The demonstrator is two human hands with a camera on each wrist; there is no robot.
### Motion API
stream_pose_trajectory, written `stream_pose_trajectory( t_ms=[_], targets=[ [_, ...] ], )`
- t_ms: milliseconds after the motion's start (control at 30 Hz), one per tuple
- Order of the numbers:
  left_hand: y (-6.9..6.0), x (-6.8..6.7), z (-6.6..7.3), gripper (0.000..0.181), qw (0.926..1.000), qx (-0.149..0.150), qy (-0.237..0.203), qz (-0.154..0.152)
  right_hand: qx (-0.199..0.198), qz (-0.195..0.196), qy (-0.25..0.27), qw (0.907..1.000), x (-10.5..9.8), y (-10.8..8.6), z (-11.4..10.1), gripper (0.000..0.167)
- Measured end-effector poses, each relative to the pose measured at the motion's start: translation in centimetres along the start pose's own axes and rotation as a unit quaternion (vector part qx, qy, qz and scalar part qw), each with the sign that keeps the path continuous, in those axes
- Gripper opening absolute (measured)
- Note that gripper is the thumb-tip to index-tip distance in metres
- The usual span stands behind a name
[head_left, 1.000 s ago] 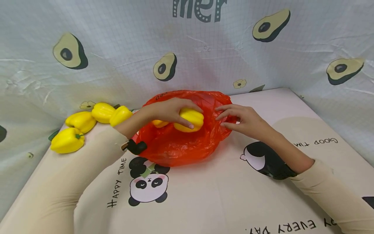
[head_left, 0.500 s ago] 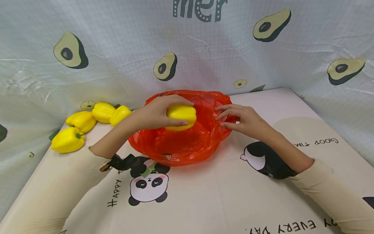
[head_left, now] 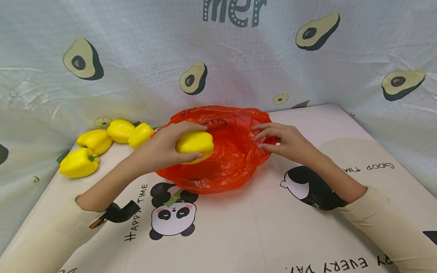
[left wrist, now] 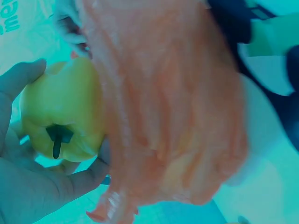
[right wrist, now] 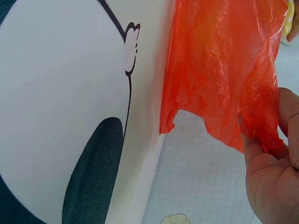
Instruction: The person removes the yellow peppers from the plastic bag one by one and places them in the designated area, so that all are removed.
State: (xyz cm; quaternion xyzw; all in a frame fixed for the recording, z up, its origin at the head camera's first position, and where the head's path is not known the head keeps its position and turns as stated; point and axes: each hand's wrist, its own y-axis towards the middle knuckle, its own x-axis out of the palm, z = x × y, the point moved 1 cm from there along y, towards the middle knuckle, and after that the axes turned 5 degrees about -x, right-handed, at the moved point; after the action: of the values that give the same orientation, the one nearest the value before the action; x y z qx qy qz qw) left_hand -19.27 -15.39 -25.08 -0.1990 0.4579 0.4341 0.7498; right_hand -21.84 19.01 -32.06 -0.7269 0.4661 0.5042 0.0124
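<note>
My left hand [head_left: 164,144] grips a yellow bell pepper [head_left: 195,147] over the left side of a red plastic bag [head_left: 232,167]. In the left wrist view the pepper [left wrist: 65,107] shows its dark green stem, with thumb and fingers around it, beside the bag's outer wall. My right hand [head_left: 286,140] holds the bag's right rim; the right wrist view shows the red film [right wrist: 261,116] pinched between thumb and fingers. The bag's mouth is spread open. A faint yellow patch [left wrist: 182,161] shows through the bag wall; what makes it is unclear.
Several yellow bell peppers [head_left: 93,142] lie at the table's back left, beyond my left forearm. The table cover [head_left: 239,231] is printed with pandas and words. Behind the bag rises a wall sheet [head_left: 143,45] printed with avocados.
My left hand has moved left with the pepper, from over the middle of the bag to its left side. The right hand has stayed at the bag's rim.
</note>
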Motion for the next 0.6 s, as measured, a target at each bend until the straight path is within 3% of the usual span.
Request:
stream_pose_trajectory(
  t_ms=[200,600],
  targets=[
    [-2.2,0.1,-0.5,0.060,0.9992,-0.016,-0.014,0.035,-0.001,-0.001,-0.007,1.0000,-0.2,0.1,0.0,0.025],
    [-5.0,0.4,-1.5,0.059,0.9959,-0.025,-0.025,0.083,0.009,0.000,0.005,0.9999,-0.4,-0.1,0.0,0.024]
  ],
)
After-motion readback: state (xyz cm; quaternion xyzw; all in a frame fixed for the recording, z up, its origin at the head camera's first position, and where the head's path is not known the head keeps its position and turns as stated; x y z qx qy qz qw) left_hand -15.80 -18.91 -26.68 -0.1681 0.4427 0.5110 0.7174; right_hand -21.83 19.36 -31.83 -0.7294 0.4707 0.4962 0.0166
